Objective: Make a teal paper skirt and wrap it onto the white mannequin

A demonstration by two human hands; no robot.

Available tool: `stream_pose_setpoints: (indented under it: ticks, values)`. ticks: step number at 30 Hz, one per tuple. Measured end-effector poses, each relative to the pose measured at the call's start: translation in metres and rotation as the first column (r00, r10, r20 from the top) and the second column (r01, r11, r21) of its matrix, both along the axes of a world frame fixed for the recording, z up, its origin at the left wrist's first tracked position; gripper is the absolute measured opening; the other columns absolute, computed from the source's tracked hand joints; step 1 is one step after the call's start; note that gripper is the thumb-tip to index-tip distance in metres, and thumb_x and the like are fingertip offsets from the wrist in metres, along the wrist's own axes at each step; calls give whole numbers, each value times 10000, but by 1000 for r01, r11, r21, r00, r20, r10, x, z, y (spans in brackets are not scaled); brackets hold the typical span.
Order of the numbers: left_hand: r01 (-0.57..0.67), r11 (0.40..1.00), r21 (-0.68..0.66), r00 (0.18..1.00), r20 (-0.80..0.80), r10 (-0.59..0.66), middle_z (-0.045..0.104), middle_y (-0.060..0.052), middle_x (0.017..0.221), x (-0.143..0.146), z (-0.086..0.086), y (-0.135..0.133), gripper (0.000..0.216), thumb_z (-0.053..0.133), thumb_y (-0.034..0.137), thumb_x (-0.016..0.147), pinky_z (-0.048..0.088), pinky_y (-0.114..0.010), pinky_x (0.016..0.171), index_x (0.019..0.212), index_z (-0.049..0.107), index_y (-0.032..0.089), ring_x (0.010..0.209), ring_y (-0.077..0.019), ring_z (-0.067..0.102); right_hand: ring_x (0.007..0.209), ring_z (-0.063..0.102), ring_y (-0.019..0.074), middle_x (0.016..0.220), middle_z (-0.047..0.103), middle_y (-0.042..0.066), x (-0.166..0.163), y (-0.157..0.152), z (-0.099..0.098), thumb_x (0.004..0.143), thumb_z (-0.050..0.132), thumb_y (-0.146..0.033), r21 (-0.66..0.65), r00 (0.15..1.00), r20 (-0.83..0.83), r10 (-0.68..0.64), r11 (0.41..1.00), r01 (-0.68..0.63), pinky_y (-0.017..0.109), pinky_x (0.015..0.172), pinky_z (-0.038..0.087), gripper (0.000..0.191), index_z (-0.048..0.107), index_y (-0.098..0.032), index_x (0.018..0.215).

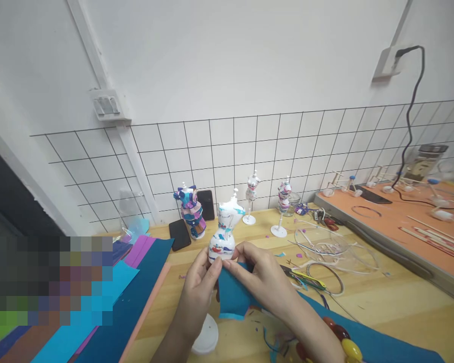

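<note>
White with coloured streaks: holds miniature hourglass torso near upright above pale wooden table, clamped low by fingers of left hand and right hand. Steady with thumbs; keep dark-teal sheet untwisted, possibly also pinched.

Both hands curl inward, gripping close together.

- Table, middle: dress form, upright between left hand and right hand; fabric piece before it.
- Back edge, left to right: flat phone; left rear form, leaning phone behind; middle rear form; right rear form.
- Left edge: overlapping fabric sheets.
- Right of the right hand: scissors; beyond them, cords.
- Near edge: disc, just right of the left forearm.
- Right edge: board bearing sticks.
</note>
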State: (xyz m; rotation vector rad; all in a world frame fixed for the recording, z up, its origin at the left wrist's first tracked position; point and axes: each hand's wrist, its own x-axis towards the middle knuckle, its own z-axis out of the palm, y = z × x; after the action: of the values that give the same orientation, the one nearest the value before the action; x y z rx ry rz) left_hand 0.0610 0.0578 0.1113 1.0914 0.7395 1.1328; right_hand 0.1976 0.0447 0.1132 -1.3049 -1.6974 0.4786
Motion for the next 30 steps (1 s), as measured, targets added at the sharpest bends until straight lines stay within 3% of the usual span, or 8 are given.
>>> stream_pose_setpoints:
  ticks: [7,13,19,27,30]
  values:
    - [154,982,108,988,-38,-151,662,-94,1013,-9,3,1,396,553,324,813,448,-320,818,1178,555,170,970,-253,582,549,488,119,611,547,-30,-1,-2,1,833,540,-355,-11,998,53,-24,1000,25,220,510,355,176,573,-186,800]
    - [29,984,174,994,-109,-10,637,-108,1106,-7,3,4,423,601,321,772,446,-361,872,1156,575,147,1083,-296,522,568,502,120,635,571,-27,1,-3,2,847,527,-338,0,999,52,-11,1000,11,220,529,366,158,589,-194,828]
    - [50,987,153,998,-31,-46,545,-114,1261,-10,-4,8,534,588,279,796,367,-356,990,1294,420,181,1181,-263,466,584,520,126,661,599,-18,2,-3,3,847,533,-297,18,998,55,5,1000,-6,221,538,370,119,597,-199,829]
    - [-28,983,183,998,-51,37,593,-91,1210,-11,-8,11,473,593,317,789,370,-369,993,1238,475,225,1164,-259,494,582,543,139,638,621,-3,5,-2,4,847,529,-332,-39,994,112,-10,999,14,225,526,377,217,589,-187,697]
    - [-25,982,187,999,-34,32,589,-101,1210,-11,-9,13,474,584,315,795,364,-409,995,1242,466,214,1174,-278,481,648,589,152,717,667,5,4,-4,5,852,525,-296,-35,995,95,44,999,-41,238,582,415,163,625,-198,769]
